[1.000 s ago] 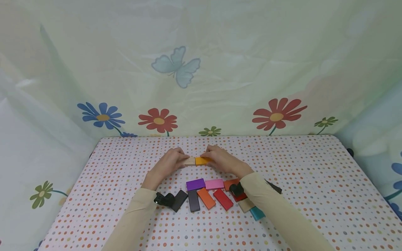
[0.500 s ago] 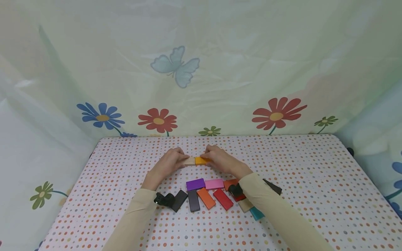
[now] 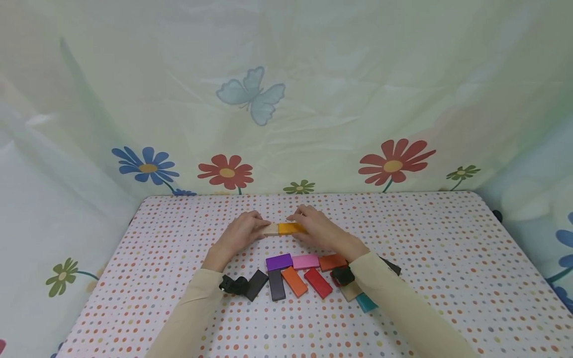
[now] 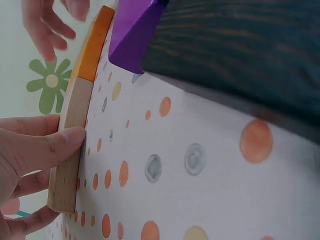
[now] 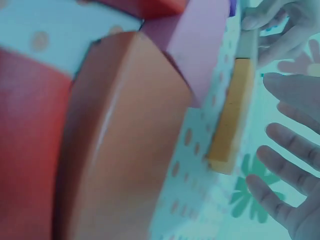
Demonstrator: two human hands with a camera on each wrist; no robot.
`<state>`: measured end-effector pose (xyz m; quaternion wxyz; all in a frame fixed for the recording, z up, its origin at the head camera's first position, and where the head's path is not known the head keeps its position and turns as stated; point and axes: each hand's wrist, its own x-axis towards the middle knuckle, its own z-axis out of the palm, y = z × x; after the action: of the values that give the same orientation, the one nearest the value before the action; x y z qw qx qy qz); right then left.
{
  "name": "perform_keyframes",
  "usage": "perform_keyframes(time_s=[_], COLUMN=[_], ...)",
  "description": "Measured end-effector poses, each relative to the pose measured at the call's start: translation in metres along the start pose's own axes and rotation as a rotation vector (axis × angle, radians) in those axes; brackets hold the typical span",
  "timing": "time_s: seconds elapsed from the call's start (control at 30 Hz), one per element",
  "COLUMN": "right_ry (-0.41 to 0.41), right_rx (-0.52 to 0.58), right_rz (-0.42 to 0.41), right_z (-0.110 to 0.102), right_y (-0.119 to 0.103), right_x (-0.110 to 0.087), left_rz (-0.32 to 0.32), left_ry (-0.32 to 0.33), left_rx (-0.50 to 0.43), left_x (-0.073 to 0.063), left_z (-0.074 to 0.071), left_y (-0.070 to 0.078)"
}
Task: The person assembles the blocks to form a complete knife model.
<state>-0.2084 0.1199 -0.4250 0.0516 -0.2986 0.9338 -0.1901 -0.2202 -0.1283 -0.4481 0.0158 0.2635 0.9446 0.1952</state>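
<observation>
So we see the left hand [image 3: 238, 234] pinching the plain wood block [image 4: 76, 105], which touches the yellow block [image 3: 288, 228] end to end on the tabletop [image 3: 179, 223]. What's new: the right hand [image 3: 320, 231] has just let go, fingers apart just beside it, so we'd say only the wood block is being steadied. Tabletop's white with coloured dots; behind, we spot a curtain [image 3: 322, 89] with 1 butterfly [image 3: 252, 94].
</observation>
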Motion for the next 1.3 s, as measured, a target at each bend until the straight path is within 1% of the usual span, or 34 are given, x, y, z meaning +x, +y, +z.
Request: perform_keyframes(time_s=[0.1,0.27,0.37,0.53,0.63,0.73,0.9,1.0,1.17,1.3], right_ry=[0.001,-0.057,-0.102,-0.174,-0.19,-0.184,-0.159,-0.155,-0.156,-0.16], right_rx=[0.011,0.002,0.012,0.023,0.025,0.034,0.017,0.006,0.03,0.049], right_rz=[-0.03,-0.069,-0.087,-0.081,-0.072,-0.08,-0.113,-0.113,-0.084,-0.03], right_z=[-0.006,-0.011,-0.011,-0.009,-0.006,-0.003,0.003,0.007,0.009,0.011], right_y=[-0.003,-0.009,-0.012,-0.015,-0.013,-0.012,-0.012,-0.012,-0.013,-0.016], right_x=[-0.011,-0.03,-0.039,-0.048,-0.051,-0.053,-0.051,-0.049,-0.046,-0.044], left_rz=[0.005,0.021,0.02,-0.006,0.003,0.018,0.035,0.043,0.042,0.046], left_ry=[0.012,0.028,0.022,0.01,-0.004,-0.014,-0.006,-0.001,-0.002,0.0], left_rx=[0.033,0.045,0.027,-0.044,-0.074,-0.081,-0.084,-0.096,-0.133,-0.155], left_x=[0.0,0.0,0.0,-0.003,-0.005,-0.005,-0.005,-0.005,-0.006,-0.005], left_z=[0.0,-0.001,-0.001,-0.004,-0.006,-0.006,-0.003,-0.003,-0.002,0.0], left_y=[0.002,0.004,0.003,-0.002,-0.005,-0.008,-0.01,-0.011,-0.012,-0.013])
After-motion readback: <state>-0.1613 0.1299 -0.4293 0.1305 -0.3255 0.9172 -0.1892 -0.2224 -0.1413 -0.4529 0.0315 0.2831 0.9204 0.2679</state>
